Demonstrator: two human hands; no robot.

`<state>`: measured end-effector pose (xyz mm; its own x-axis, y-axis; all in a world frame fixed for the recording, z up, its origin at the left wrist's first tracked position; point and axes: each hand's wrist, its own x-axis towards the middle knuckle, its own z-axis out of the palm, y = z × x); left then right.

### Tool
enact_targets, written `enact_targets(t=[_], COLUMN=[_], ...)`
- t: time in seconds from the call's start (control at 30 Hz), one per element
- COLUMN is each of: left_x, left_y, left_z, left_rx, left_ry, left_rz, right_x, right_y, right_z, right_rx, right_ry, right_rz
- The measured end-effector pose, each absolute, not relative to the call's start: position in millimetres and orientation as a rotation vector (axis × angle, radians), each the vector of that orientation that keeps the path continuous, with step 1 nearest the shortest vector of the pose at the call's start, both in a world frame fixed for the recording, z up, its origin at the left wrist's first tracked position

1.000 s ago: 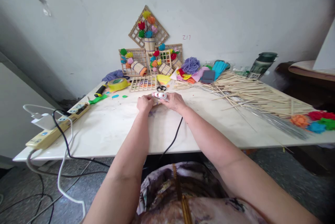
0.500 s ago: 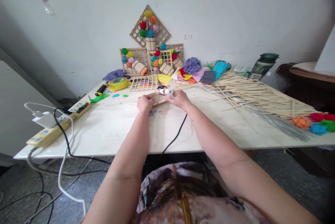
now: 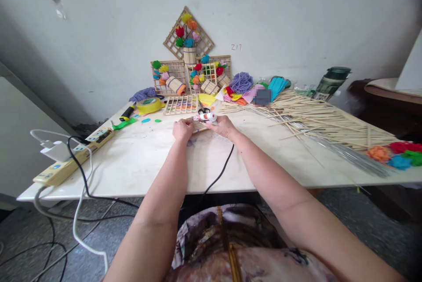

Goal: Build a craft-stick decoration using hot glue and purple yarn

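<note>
In my right hand (image 3: 225, 128) is a white and red glue gun (image 3: 207, 117), its black cord (image 3: 221, 172) running down over the table's front edge. The gun's nozzle end points left, over a small panel of wooden sticks (image 3: 198, 129) lying on the table. My left hand (image 3: 183, 130) has its fingers closed on the panel's left end. Both hands partly cover the panel, so its full shape is hidden. Just behind the gun lie black-handled scissors (image 3: 203, 110), and a stick lattice (image 3: 181, 104) rests flat beyond.
Finished lattices with felt flowers (image 3: 188, 31) lean on the wall. Loose sticks (image 3: 316, 115) and clear thin rods (image 3: 349, 152) spread on the right. On the left are yellow tape (image 3: 147, 105), a cutter (image 3: 127, 113) and a power strip (image 3: 74, 159) with cables. A dark bottle (image 3: 331, 84) stands at back right.
The glue gun and my right hand have shifted slightly left and down along the panel. My left hand stays in place on it.
</note>
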<state>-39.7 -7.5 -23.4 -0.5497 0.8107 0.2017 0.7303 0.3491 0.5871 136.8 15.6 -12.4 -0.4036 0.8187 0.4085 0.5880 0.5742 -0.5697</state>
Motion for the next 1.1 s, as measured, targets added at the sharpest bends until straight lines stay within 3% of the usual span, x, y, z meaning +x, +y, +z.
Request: enact_targets(t=[1.1], left_x=[-33.6], left_y=[-12.0], left_z=[-18.2], left_rx=[1.479], left_ry=[2.463], left_rz=[1.010], right_x=[131.6], right_y=[3.1], right_z=[-0.7], right_rx=[-1.298], right_ry=[-2.245], right_rz=[0.176])
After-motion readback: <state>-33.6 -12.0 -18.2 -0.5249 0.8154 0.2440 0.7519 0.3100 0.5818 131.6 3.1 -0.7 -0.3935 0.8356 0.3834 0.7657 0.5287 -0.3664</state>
